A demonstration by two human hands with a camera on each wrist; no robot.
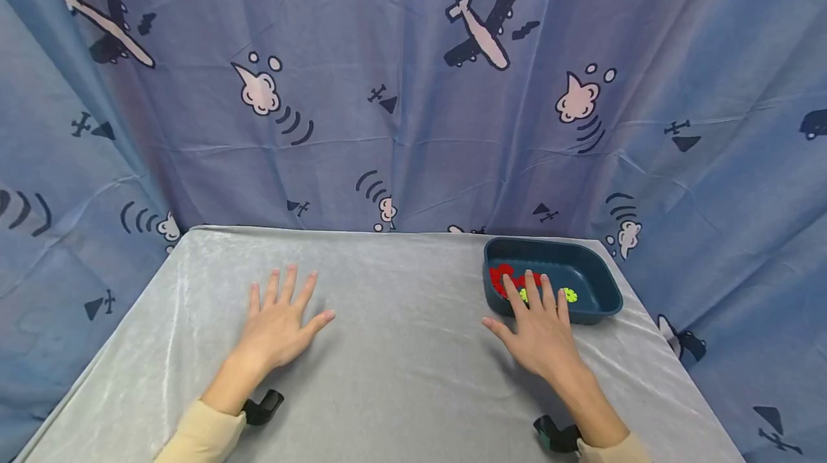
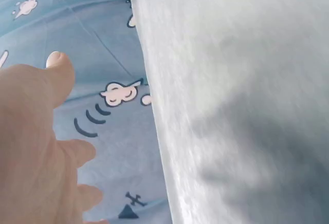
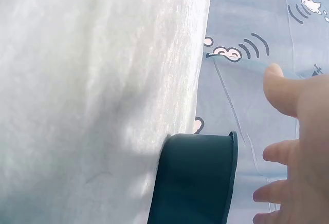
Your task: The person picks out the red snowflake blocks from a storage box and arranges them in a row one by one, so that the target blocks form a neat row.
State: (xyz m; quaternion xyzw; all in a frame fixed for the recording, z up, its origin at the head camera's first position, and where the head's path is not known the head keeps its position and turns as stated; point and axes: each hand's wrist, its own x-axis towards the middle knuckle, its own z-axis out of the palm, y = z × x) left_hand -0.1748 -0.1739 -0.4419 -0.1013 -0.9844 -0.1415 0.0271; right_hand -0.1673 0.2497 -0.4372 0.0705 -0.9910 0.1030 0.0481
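My left hand [image 1: 278, 326] hovers over the left part of the table, fingers spread and straight, holding nothing. On the other side my right hand [image 1: 539, 334] is likewise spread, its fingertips in front of the near wall of a dark teal basin [image 1: 591, 262]. Inside the basin lie red pieces [image 1: 500, 275] and yellow-green toothed round pieces [image 1: 570, 295]; my fingers partly hide them. In the right wrist view the basin's outer wall [image 3: 195, 178] shows below the right hand [image 3: 308, 157], with a gap between. Only bare cloth is near the left hand [image 2: 36, 147] in the left wrist view.
A pale grey velvety cloth [image 1: 400, 348] covers the table. Behind it and along both sides hangs a blue curtain [image 1: 349, 39] printed with planes and clouds. The basin stands near the table's far right corner. Each wrist wears a black device [image 1: 263, 407].
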